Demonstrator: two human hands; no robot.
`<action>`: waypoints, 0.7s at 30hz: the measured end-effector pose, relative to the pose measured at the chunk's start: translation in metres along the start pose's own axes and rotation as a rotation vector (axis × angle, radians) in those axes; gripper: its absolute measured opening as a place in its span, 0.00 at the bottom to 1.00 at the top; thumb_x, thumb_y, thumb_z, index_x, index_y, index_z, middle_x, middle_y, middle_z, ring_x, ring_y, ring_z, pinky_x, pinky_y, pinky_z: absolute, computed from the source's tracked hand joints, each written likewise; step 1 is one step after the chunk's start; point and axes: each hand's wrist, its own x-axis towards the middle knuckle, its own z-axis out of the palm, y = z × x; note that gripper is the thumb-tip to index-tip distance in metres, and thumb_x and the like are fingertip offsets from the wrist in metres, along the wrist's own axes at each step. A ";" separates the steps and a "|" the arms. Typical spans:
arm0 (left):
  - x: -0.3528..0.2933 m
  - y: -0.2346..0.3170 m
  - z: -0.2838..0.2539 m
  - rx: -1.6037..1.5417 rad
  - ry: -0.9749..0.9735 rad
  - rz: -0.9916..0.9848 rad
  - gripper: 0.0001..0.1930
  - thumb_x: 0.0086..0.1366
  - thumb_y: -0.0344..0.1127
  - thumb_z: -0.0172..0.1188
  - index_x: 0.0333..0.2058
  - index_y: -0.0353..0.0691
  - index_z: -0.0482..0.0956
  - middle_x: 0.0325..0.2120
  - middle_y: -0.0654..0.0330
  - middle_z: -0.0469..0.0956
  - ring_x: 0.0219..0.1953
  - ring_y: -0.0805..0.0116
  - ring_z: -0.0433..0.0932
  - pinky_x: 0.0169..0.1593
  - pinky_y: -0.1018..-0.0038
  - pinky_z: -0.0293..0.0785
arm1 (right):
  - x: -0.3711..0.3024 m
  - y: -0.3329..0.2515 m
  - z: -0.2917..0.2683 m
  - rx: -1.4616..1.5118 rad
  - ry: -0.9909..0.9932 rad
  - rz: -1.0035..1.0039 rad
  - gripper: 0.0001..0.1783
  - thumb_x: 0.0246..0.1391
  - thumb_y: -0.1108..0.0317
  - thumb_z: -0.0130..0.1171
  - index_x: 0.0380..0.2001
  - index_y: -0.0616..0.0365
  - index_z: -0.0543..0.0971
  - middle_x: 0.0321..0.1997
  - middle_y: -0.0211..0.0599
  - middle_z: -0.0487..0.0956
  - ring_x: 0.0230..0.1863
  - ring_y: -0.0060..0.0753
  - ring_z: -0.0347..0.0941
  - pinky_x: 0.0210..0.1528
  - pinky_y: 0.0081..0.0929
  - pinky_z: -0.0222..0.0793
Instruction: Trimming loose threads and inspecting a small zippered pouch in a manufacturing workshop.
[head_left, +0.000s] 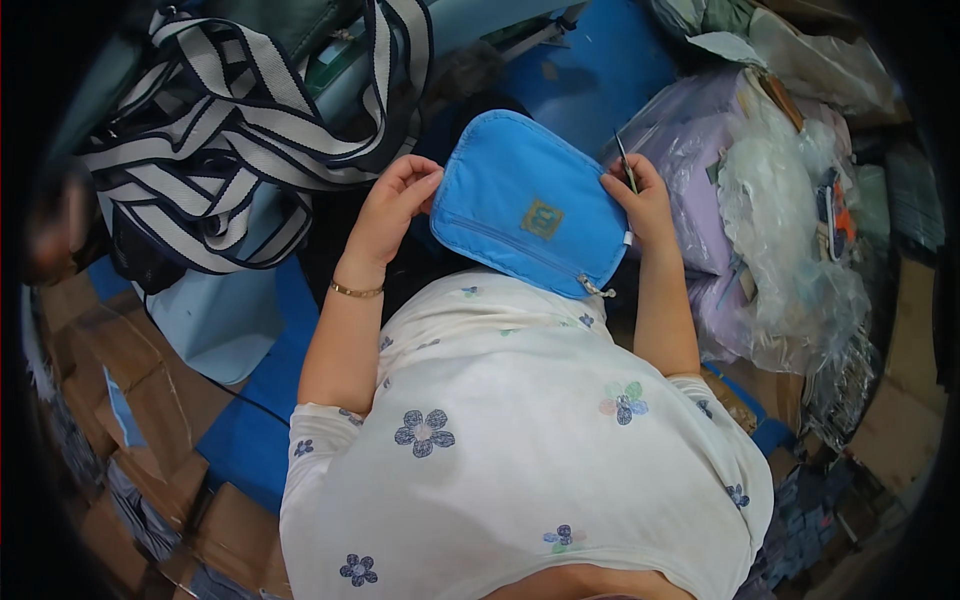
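A blue zippered fabric pouch (505, 185) with rounded corners and a small tan patch rests tilted over my lap. Its zipper runs along the side nearest me, with the pull hanging at the lower right corner. My left hand (392, 205) is closed, with thumb and fingertips pinched at the pouch's left edge. Slim, dark, pointed metal snips (626, 165) stick up from the closed fingers of my right hand (645, 205). The fingertips of that hand also touch the pouch's right edge. Part of the snips is hidden inside the hand.
A heap of black-and-white striped webbing (235, 130) lies at the upper left over a pale blue plastic surface (225, 320). Bundles of lilac material in clear plastic (790, 200) crowd the right side. Cardboard boxes (150, 400) stand at the lower left. Blue floor (590, 70) shows beyond the pouch.
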 end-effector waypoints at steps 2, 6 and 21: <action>0.005 -0.001 -0.002 0.015 -0.019 0.027 0.07 0.65 0.36 0.55 0.37 0.40 0.75 0.29 0.67 0.75 0.30 0.80 0.71 0.38 0.82 0.68 | -0.001 0.001 0.000 0.016 -0.009 -0.007 0.13 0.46 0.71 0.67 0.34 0.57 0.74 0.30 0.23 0.74 0.33 0.15 0.68 0.38 0.13 0.63; 0.018 -0.004 -0.003 -0.016 0.003 0.036 0.07 0.65 0.36 0.56 0.37 0.39 0.75 0.28 0.67 0.75 0.31 0.79 0.71 0.39 0.82 0.67 | -0.001 0.002 0.001 0.096 -0.027 -0.022 0.13 0.46 0.71 0.67 0.34 0.56 0.74 0.31 0.22 0.73 0.33 0.14 0.67 0.38 0.12 0.63; 0.052 0.016 0.029 0.213 -0.073 0.180 0.14 0.60 0.36 0.61 0.43 0.40 0.76 0.40 0.64 0.75 0.45 0.74 0.70 0.51 0.78 0.65 | -0.004 -0.005 0.006 0.162 -0.062 -0.025 0.09 0.53 0.69 0.62 0.36 0.56 0.74 0.30 0.20 0.71 0.33 0.12 0.65 0.38 0.11 0.59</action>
